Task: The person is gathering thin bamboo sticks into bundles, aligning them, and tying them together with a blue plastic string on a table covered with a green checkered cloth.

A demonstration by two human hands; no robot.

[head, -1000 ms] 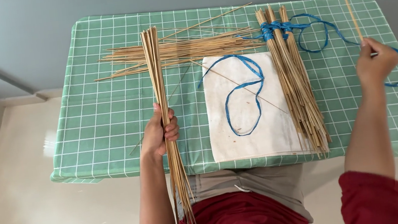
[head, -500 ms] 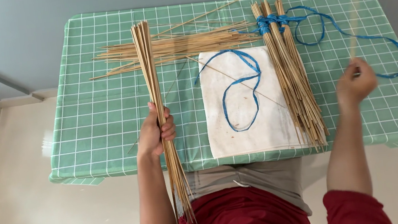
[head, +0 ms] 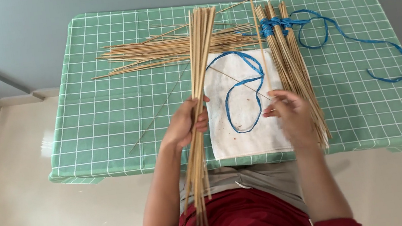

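Note:
My left hand [head: 184,124] grips a long bundle of thin bamboo sticks [head: 199,67] near its middle, held upright over the table and leaning to the right. My right hand [head: 290,114] pinches a single thin stick [head: 256,29] that points up past the top of the view. It hovers over a white cloth [head: 250,137] and beside a second stick bundle [head: 295,70] tied at its far end with blue ribbon [head: 274,24].
The table wears a green checked cloth [head: 105,124]. A loose pile of sticks [head: 162,48] lies crosswise at the back. A blue ribbon loop [head: 242,92] rests on the white cloth and another ribbon tail [head: 371,43] trails to the right. Pale floor surrounds the table.
My right hand has swung in from the far right with the single stick to the table's middle. My left hand has shifted the bundle rightward and tilted it.

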